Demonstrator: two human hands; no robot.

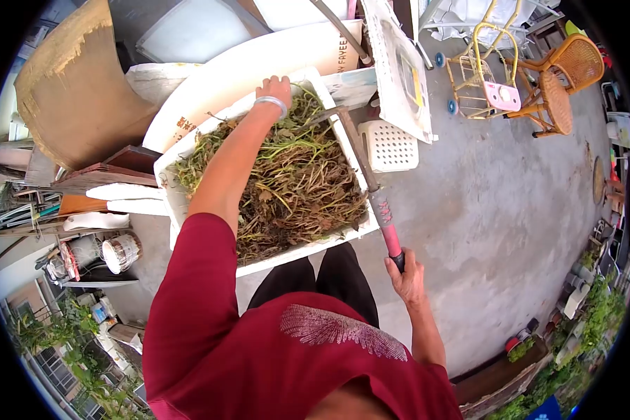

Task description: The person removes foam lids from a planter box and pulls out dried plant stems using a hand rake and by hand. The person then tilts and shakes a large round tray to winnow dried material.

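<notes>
A white foam box (162, 171) full of pulled-up plants with green and dry brown stems (294, 175) stands in front of my legs. My left hand (274, 91), with a pale bangle at the wrist, reaches across the plants to the far rim, its fingers curled over the edge. My right hand (406, 274) is closed round the black end of a short-handled hoe (371, 178) with a pink grip. The hoe's shaft slants along the box's right side. Its metal head points left over the plants near the far right corner, and stems partly hide its tip.
A white perforated basket (388, 145) sits just right of the box. Behind lean a curved cream panel (252, 66) and a bent brown board (80, 84). Further right stand a wicker chair (563, 84) and a wheeled frame (479, 77). Concrete floor (483, 231) extends to the right.
</notes>
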